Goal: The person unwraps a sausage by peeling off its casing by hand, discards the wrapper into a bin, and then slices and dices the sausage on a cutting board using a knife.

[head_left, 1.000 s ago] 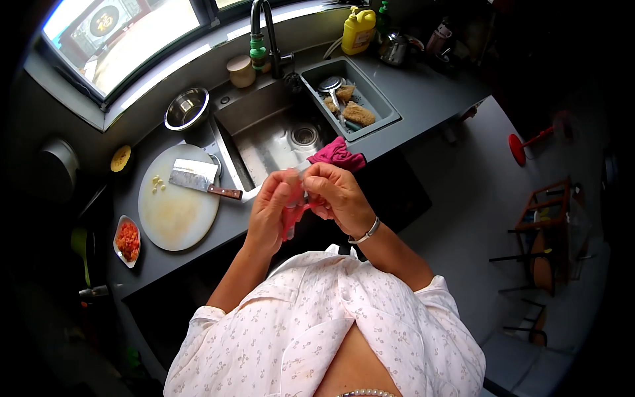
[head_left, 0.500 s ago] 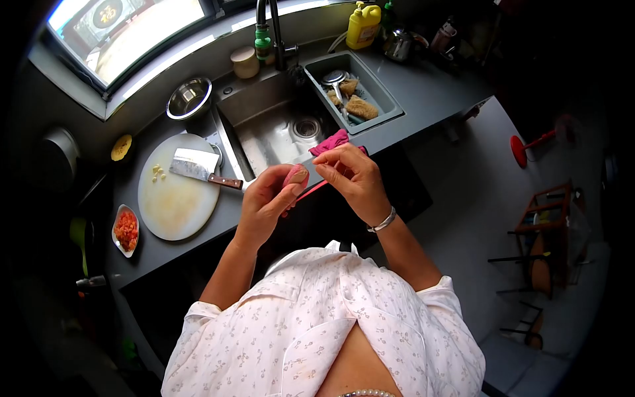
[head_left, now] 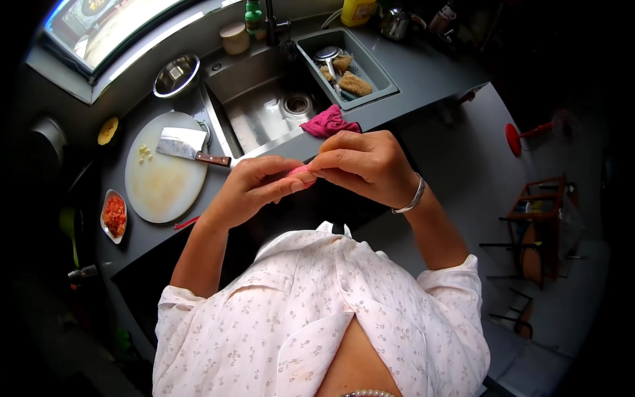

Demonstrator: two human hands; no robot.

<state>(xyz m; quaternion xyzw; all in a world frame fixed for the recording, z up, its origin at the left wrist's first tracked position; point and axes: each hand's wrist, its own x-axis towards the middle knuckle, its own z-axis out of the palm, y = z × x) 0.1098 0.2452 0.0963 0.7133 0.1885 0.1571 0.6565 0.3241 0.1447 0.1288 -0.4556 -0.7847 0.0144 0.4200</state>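
Fingers of my left hand [head_left: 248, 188] are closed around a small pink wrap-like piece [head_left: 301, 171], most of it hidden by the fingers. My right hand [head_left: 370, 165], with a silver bracelet at the wrist, pinches at the right end of the same pink piece. Both hands meet in front of the counter edge. Just beyond them a crumpled magenta cloth [head_left: 329, 122] lies on the sink's front rim. To the left, a cleaver [head_left: 182, 142] with a wooden handle rests on a round white cutting board [head_left: 165, 182], beside small pale garlic-like pieces [head_left: 145, 153].
A sink [head_left: 254, 119] lies ahead, with a grey tray [head_left: 377, 86] of sponges and a strainer to its right. A steel bowl [head_left: 176, 76] stands left of it. A dish of chopped red food [head_left: 114, 217] and a thin red strip [head_left: 186, 223] are near the counter's left front.
Both hands have come together; the right fingers now touch the pink piece. My left hand has turned flatter. The view has shifted slightly, and a red strip shows near my left forearm.
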